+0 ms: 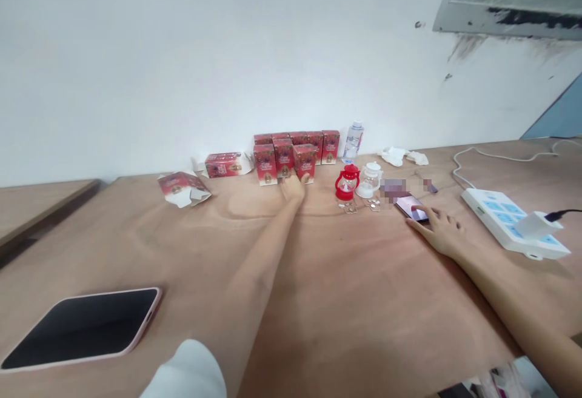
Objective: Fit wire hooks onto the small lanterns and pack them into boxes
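My left hand (293,188) reaches to the front row of small red printed boxes (284,154). Its fingers and thumb close around the lower part of the rightmost front box (305,159), which stands upright on the table. Part of that grip is hidden behind the back of the hand. On the right, my right hand (439,228) lies with fingers spread, the fingertips at the edge and screen of a lit phone (409,205). Between the hands stand a small red lantern (347,183) and a white one (369,181), with several small coin-like discs (349,206) in front.
Two opened red cartons (184,188) lie left of the boxes. A clear bottle (353,142) and crumpled white tissue (394,155) are near the wall. A white power strip (513,222) with a plugged-in charger sits right. A dark-screened phone (84,328) rests on the wooden table (327,301).
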Demonstrator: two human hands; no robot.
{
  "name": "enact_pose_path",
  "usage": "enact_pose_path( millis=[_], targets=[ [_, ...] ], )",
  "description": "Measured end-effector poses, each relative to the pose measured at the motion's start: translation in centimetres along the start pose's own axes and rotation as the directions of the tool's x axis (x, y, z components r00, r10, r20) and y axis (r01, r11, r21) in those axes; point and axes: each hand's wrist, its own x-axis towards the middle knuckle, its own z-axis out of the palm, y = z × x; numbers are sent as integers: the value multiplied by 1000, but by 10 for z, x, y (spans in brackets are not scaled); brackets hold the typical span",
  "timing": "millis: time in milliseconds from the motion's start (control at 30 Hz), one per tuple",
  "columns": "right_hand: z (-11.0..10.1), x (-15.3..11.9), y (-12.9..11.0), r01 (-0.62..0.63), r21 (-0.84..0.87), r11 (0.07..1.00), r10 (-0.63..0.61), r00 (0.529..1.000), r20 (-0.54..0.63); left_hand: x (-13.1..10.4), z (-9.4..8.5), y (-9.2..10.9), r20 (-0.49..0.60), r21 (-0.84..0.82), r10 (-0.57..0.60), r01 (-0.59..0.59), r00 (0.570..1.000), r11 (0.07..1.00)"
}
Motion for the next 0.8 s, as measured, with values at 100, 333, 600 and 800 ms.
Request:
enact_pose_path(
  millis=[100,333,600,800],
  targets=[
    [-1,-1,-1,-5,-15,1000,5,1000,2,2,1,-2,-5,-33,19,-20,1000,999],
    [-7,-8,-10,9,-20,1000,-10,1000,-29,12,11,-10,40,-168,66,-58,997,984],
    [-8,-8,-12,-34,-2,999,34,999,-17,24,19,-8,47,-209,55,-44,997,977],
    [-5,-6,-7,-11,21,1000,11,1000,-7,34,28,1,29,-234,14,-7,999,972]
  ],
)
